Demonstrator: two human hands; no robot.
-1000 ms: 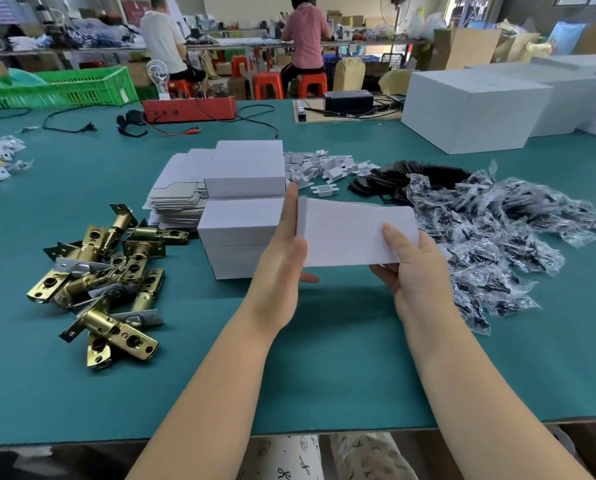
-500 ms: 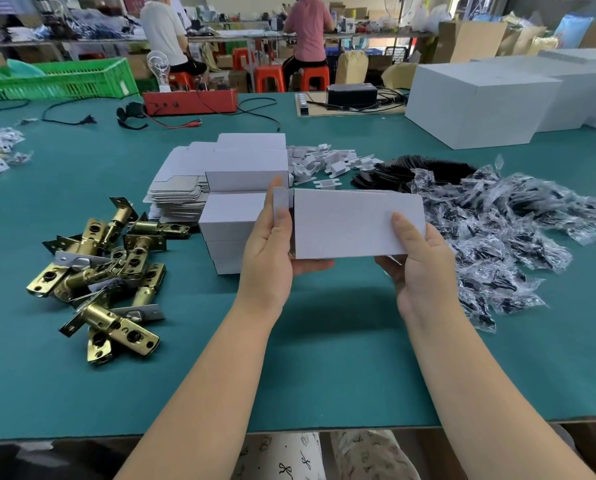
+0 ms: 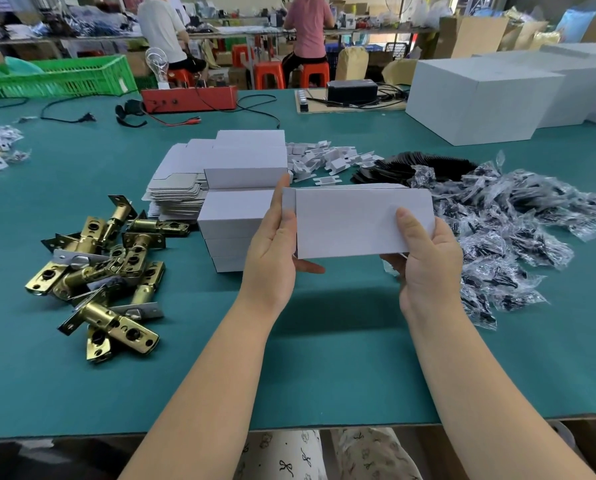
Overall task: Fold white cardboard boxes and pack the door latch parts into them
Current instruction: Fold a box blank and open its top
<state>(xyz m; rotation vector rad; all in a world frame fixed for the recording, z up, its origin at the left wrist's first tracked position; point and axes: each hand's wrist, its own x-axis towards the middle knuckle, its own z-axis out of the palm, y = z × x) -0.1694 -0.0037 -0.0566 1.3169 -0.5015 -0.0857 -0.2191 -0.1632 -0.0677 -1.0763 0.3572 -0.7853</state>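
I hold a white cardboard box (image 3: 355, 223) above the green table (image 3: 324, 368), its long side facing me. My left hand (image 3: 272, 251) grips its left end, thumb on the small end flap and fingers behind. My right hand (image 3: 428, 258) grips the right end, thumb on the front face and fingers underneath. A pile of brass door latches (image 3: 106, 268) lies on the table to the left. Folded white boxes (image 3: 241, 202) are stacked just behind my left hand, beside a stack of flat box blanks (image 3: 175, 188).
Clear bags of small black parts (image 3: 507, 233) are heaped to the right. Small white card inserts (image 3: 327, 161) and black flat pieces (image 3: 424, 164) lie behind the box. Large white cartons (image 3: 476, 98) stand far right, a red device (image 3: 189, 98) and green crate (image 3: 57, 77) at the back.
The box has turned so its long face is toward me, and my left thumb has folded the small left end flap in. Both hands have stayed roughly in place.
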